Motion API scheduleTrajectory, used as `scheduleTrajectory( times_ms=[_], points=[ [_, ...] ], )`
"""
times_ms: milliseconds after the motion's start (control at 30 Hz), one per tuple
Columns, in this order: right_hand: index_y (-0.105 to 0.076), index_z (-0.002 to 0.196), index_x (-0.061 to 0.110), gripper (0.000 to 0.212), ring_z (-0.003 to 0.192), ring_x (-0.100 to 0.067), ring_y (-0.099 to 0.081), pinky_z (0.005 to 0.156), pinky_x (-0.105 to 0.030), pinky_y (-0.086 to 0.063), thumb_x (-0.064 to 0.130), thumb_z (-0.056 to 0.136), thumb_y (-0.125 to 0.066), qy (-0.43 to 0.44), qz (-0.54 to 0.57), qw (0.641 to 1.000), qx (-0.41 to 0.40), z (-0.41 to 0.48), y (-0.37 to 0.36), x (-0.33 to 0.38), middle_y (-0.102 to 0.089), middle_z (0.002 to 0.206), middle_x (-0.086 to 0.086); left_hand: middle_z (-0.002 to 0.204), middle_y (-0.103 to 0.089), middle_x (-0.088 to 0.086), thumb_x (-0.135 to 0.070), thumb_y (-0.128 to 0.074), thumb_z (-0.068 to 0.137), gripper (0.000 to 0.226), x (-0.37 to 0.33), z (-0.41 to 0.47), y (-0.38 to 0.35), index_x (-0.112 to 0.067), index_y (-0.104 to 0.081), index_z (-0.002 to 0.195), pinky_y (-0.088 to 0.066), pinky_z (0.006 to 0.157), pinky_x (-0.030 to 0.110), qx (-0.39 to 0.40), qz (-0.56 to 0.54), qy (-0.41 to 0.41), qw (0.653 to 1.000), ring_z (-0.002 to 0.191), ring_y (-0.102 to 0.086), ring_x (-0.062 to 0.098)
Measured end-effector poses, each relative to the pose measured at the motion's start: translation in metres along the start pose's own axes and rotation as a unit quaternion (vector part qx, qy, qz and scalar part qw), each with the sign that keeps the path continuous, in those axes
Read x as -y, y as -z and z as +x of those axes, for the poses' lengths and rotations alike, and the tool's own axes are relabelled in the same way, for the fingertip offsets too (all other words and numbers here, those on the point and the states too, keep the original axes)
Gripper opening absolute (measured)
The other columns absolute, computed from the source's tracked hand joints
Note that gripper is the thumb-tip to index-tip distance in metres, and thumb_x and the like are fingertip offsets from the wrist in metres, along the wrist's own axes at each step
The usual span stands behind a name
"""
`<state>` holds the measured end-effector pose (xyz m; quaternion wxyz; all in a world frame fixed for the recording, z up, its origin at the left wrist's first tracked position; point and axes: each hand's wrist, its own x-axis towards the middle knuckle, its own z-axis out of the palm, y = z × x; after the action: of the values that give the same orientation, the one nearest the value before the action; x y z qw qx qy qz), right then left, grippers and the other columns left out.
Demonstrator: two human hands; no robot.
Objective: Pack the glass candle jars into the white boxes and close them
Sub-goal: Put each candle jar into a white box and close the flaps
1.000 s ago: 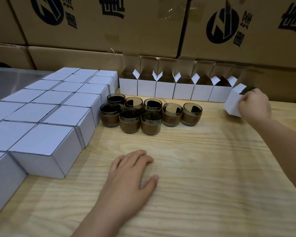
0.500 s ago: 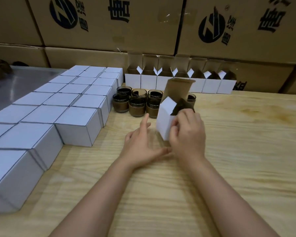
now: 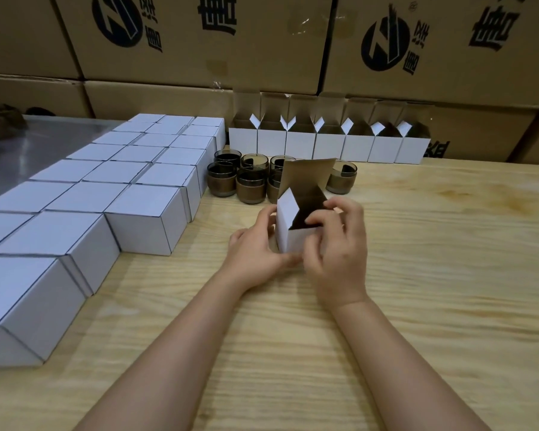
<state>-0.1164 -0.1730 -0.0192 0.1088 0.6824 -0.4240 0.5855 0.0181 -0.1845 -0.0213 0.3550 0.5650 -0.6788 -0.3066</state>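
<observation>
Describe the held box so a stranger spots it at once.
Find the wooden table; in front of its brown glass jars is one white box. Unlike the open boxes along the back, it is apart, gripped by the left hand and right hand.

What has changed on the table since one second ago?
The right hand carried the open white cardboard box from the far right to the middle; the left hand, flat before, now holds it too. The brown glass candle jars and closed white boxes stayed.

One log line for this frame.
left hand holds open box | right hand holds it too | lid up | jars unpacked behind
</observation>
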Motion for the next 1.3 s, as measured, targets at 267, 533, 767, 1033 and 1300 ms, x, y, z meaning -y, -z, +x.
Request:
scheduleTrajectory(
  times_ms=[267,533,767,1033,1300],
  points=[
    [-0.056,0.113,0.03,0.024,0.117,-0.025,-0.041,0.098,-0.03,-0.042,0.028,0.09,-0.052,-0.181,0.142,0.973,-0.007,0.008,0.0,-0.014,-0.033,0.125,-0.003,0.129,-0.059,-0.014,-0.051,-0.079,0.048,0.093,-0.002,0.0,0.002,-0.043,-0.038,0.131,-0.031,0.111,0.043,0.005,-0.035,0.004,0.999,0.122,-0.052,0.007],
    [-0.062,0.096,0.021,0.017,0.111,0.002,-0.043,0.091,-0.009,-0.036,0.018,0.094,-0.045,-0.223,0.17,0.96,0.015,0.01,-0.002,-0.016,-0.043,0.116,-0.003,0.12,-0.057,-0.019,-0.051,-0.08,0.046,0.087,-0.005,-0.001,0.004,-0.052,-0.035,0.119,-0.029,0.113,0.044,0.023,-0.034,0.002,0.999,0.114,-0.053,0.0],
    [-0.063,0.069,0.021,0.026,0.097,0.0,-0.052,0.084,-0.033,-0.047,0.008,0.089,-0.052,-0.361,0.203,0.907,-0.074,0.013,0.0,-0.032,-0.052,0.105,-0.001,0.121,-0.059,-0.019,-0.052,-0.081,0.044,0.077,-0.004,-0.001,0.005,-0.061,-0.036,0.106,-0.029,0.113,0.044,0.027,-0.041,0.007,0.999,0.118,-0.053,0.003],
    [-0.061,0.068,0.014,0.021,0.087,-0.003,-0.062,0.087,-0.043,-0.048,0.005,0.084,-0.052,-0.419,0.318,0.849,-0.052,0.013,-0.004,-0.037,-0.069,0.092,0.005,0.123,-0.061,-0.007,-0.071,-0.068,0.053,0.084,-0.001,0.003,0.002,-0.036,-0.045,0.126,-0.044,0.102,0.039,0.048,-0.149,0.016,0.988,0.116,-0.057,0.011],
    [-0.065,0.067,0.013,0.024,0.09,-0.012,-0.064,0.089,-0.048,-0.05,-0.001,0.083,-0.054,-0.414,0.321,0.85,-0.054,0.014,-0.004,-0.038,-0.069,0.086,0.004,0.068,-0.055,-0.013,-0.083,-0.02,0.066,0.061,-0.018,0.001,-0.013,-0.032,-0.052,0.075,-0.036,0.059,0.03,-0.146,-0.051,0.031,0.987,0.07,-0.053,0.006]
  ],
)
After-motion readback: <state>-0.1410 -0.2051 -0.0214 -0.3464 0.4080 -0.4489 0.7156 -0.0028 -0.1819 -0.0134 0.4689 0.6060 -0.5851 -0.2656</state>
